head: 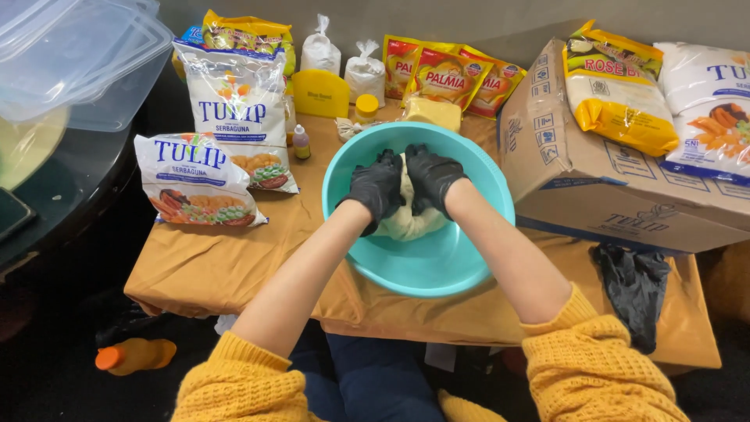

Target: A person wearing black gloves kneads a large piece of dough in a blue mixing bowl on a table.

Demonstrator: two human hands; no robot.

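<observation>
Pale dough [406, 223] sits at the bottom of a teal bowl [437, 270] on the ochre-covered table [211, 258]. Left hand [376, 187] and right hand [431, 178], both in black gloves, press down side by side on the lump, fingers curled into it. Flour bags [205, 181] lie left of the bowl; cardboard box [609, 187] just right of it. Spare black glove [634, 291] hangs at the table's right edge

Bright even light, soft shadows, sharp focus, dim floor edges
</observation>
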